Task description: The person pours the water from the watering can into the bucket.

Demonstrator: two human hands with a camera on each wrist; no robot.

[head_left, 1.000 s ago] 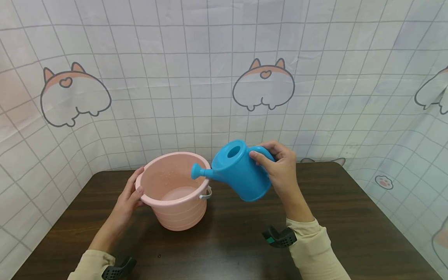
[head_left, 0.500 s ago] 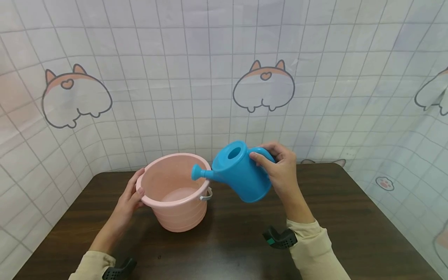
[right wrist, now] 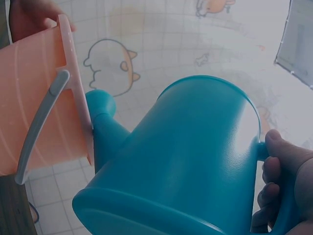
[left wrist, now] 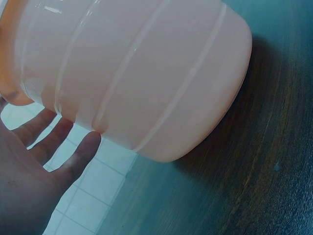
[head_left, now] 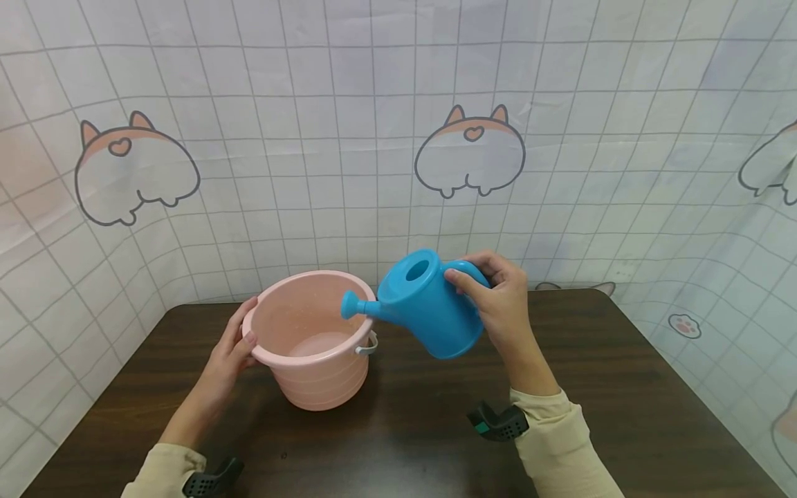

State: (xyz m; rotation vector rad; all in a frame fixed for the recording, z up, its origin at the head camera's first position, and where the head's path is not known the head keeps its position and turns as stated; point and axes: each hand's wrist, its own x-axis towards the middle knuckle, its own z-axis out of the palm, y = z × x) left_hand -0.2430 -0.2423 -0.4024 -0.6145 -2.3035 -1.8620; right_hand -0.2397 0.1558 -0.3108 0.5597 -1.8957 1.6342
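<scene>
A pink bucket with a light grey handle is on the dark table. At its left side my left hand holds it by the rim; in the left wrist view, fingers touch the ribbed outer wall. My right hand grips a blue watering can by its handle. The can is held above the table and tilted left, its spout reaching over the bucket's right rim. Small drops show on the bucket's inner wall. No stream from the spout can be made out.
The dark wooden table reaches back to a white gridded curtain printed with cartoon animals, which also hangs along both sides. Each wrist wears a black band.
</scene>
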